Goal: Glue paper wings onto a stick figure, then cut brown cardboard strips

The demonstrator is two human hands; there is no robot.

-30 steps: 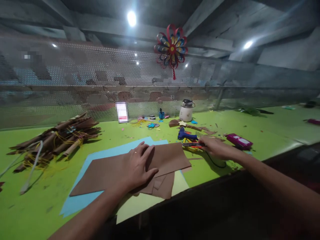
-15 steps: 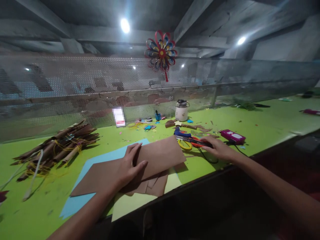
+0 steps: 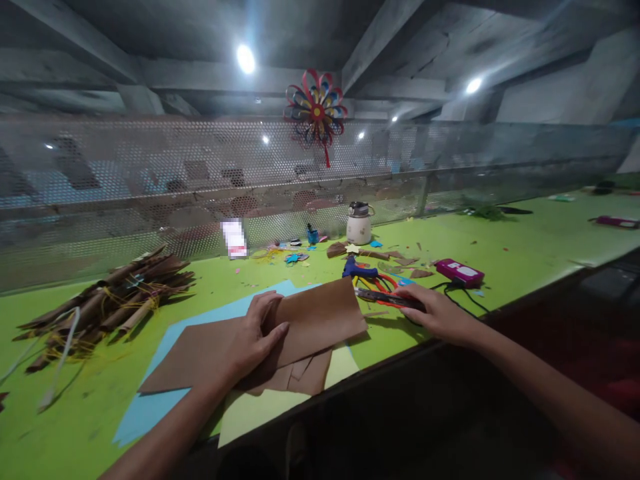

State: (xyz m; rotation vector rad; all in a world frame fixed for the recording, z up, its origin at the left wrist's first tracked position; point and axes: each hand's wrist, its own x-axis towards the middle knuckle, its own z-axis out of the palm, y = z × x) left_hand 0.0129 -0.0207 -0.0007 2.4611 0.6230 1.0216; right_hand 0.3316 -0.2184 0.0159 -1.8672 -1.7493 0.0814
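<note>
My left hand [image 3: 253, 337] rests on a stack of brown paper sheets [image 3: 320, 320], fingers curled at the sheet's fold with the thumb stretched along it. Under the brown sheets lie a light blue sheet [image 3: 150, 407] and a pale yellow sheet [image 3: 260, 410]. My right hand [image 3: 437, 313] is closed round the handle of a dark cutter with a red body [image 3: 383, 298], which lies low over the green table beside red and yellow scissor handles [image 3: 373, 283]. A blue glue gun [image 3: 357, 270] sits just behind them.
A heap of rolled brown paper sticks tied with yellow string [image 3: 105, 300] lies at the left. A white pot [image 3: 359, 225], a pink box [image 3: 459, 272] and paper scraps lie further back. A perforated metal screen [image 3: 150, 187] closes the table's far side. A paper pinwheel [image 3: 315, 110] hangs above.
My right hand has closed on the cutter and drawn it slightly toward me. My left hand's fingers have curled in on the brown sheet. The view has shifted a little.
</note>
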